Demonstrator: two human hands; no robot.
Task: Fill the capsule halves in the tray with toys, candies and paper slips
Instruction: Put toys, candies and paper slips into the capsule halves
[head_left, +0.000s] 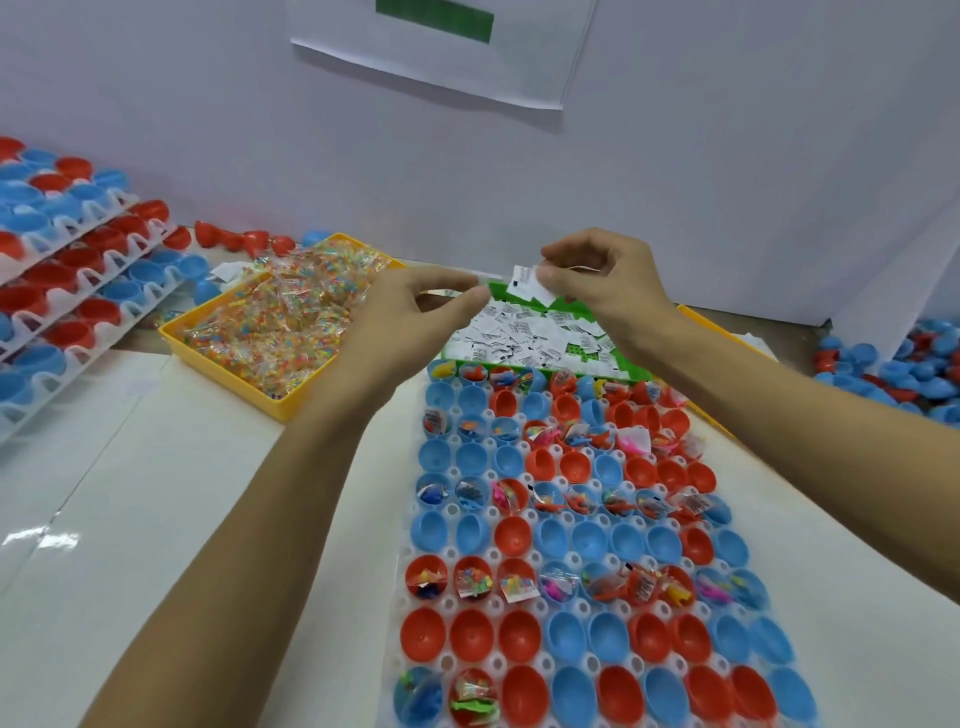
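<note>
A white tray (400, 587) of red and blue capsule halves lies in front of me; alternate rows hold small toys, candy packets and slips, the rows between are bare. Behind it a green tray (631, 371) is heaped with white printed paper slips (524, 332). Above that heap my right hand (602, 280) pinches a small bunch of slips (530, 283). My left hand (415, 306) is level with it, thumb and forefinger pinched together just left of the bunch; whether they hold a slip I cannot tell. A yellow tray of candy packets (280, 322) stands to the left.
Stacked white trays of red and blue capsule halves (67, 270) stand at the far left. Loose capsule halves (893, 369) are piled at the far right, and a few lie along the back wall (244, 239). Another yellow tray's edge (711, 332) shows behind my right forearm.
</note>
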